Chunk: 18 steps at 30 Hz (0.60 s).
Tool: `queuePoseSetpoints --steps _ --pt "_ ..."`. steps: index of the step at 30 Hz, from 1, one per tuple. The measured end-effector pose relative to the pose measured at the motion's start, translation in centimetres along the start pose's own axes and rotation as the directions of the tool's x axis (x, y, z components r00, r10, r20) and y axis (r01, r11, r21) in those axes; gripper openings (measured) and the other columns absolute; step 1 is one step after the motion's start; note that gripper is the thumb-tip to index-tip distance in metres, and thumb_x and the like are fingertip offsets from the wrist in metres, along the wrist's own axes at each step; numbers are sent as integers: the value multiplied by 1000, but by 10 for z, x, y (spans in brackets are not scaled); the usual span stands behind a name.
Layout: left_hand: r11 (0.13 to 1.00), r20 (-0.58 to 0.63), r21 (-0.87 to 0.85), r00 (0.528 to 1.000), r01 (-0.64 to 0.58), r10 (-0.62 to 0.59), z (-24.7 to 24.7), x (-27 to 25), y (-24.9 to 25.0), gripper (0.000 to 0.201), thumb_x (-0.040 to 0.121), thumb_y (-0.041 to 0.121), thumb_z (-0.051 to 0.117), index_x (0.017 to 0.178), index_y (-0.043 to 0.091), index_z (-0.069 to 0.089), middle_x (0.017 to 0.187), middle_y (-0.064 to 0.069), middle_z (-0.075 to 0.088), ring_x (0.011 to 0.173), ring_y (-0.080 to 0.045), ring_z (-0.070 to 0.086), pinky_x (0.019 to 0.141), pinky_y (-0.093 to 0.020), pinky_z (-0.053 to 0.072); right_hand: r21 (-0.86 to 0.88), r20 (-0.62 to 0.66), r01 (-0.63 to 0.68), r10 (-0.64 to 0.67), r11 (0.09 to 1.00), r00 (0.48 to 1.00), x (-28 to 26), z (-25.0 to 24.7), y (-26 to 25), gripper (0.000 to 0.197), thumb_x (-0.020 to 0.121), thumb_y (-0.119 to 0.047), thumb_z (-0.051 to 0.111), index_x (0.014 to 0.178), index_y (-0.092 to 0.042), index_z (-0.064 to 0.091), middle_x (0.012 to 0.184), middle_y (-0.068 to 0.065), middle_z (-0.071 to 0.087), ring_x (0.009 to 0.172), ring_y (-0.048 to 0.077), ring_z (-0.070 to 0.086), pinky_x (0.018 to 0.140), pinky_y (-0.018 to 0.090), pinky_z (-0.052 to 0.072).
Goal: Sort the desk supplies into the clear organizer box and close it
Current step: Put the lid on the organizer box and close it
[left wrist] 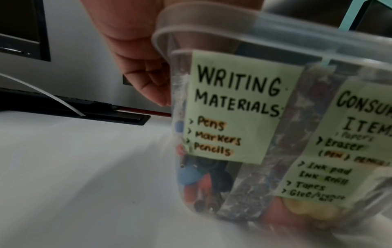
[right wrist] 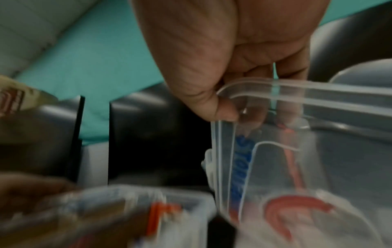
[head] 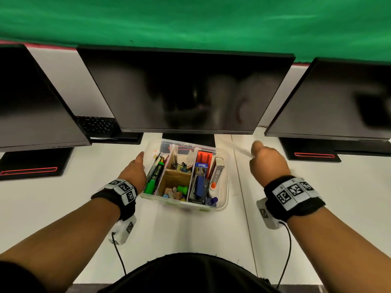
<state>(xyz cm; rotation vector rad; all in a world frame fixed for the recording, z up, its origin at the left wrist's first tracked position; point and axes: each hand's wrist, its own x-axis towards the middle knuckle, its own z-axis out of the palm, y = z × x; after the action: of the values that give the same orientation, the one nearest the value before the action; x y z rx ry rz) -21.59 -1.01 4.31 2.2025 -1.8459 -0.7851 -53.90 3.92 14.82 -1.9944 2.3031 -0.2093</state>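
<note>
The clear organizer box stands on the white desk below the middle monitor, without a cover. Its compartments hold a green marker and pens on the left, paper clips and small erasers in the middle, and a blue stapler on the right. My left hand holds the box's left wall; in the left wrist view its fingers curl beside the labelled wall. My right hand, raised right of the box, pinches the clear lid at a corner.
Three dark monitors stand along the back: left, middle, right, each on a black base. A black keyboard lies behind the left gap. White desk stretches on both sides of the box.
</note>
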Motion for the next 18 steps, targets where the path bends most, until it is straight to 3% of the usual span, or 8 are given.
queuePoseSetpoints --steps 5,7,9,12,14,16,18 --pt "1000 3 -21 1000 -10 10 -2 -2 2 78 87 4 55 149 20 10 134 -15 50 118 -31 53 103 -46 44 46 -207 49 -39 998 978 -3 -67 -32 15 91 0 41 102 -6 50 66 7 44 77 35 56 62 33 34" --pt "999 -22 -14 999 -37 36 -5 -4 4 70 89 5 52 148 14 16 135 -17 49 121 -32 51 105 -44 42 100 -329 148 -107 984 938 -9 -89 -46 16 92 -4 45 105 -6 55 71 11 53 81 37 59 62 35 38" --pt "997 -71 -15 995 -77 76 -12 -6 9 57 93 11 49 145 10 26 135 -19 48 124 -33 48 107 -42 39 181 -464 294 -182 938 867 -17 -106 -60 16 90 -5 50 103 -7 59 85 15 66 83 34 62 68 35 47" --pt "966 -160 -173 973 -191 164 -28 -7 17 55 95 28 50 144 11 32 142 -14 45 131 -29 42 110 -40 34 370 -561 429 -170 824 810 -18 -124 -80 10 87 -8 60 97 -11 61 86 -1 64 78 14 61 72 22 49" --pt "870 -200 -421 962 -257 188 -43 -10 28 49 95 33 49 138 12 40 133 -6 52 124 -20 48 104 -34 38 562 -527 438 -104 701 843 -5 -122 -85 10 87 -9 62 92 -17 59 85 -2 61 71 11 60 67 18 51" --pt "710 -180 -673 977 -209 118 -57 -13 33 30 97 33 47 120 15 50 112 -2 58 103 -18 54 86 -30 44 705 -444 372 -32 604 895 15 -107 -84 19 88 -8 60 83 -25 55 83 3 62 65 14 60 62 22 55" --pt "558 -145 -817 989 -143 41 -65 -11 29 18 97 29 47 104 13 49 91 -6 59 79 -20 58 67 -29 46 755 -333 239 44 611 942 38 -82 -74 15 88 -6 57 82 -20 57 80 8 62 61 12 60 62 27 56"
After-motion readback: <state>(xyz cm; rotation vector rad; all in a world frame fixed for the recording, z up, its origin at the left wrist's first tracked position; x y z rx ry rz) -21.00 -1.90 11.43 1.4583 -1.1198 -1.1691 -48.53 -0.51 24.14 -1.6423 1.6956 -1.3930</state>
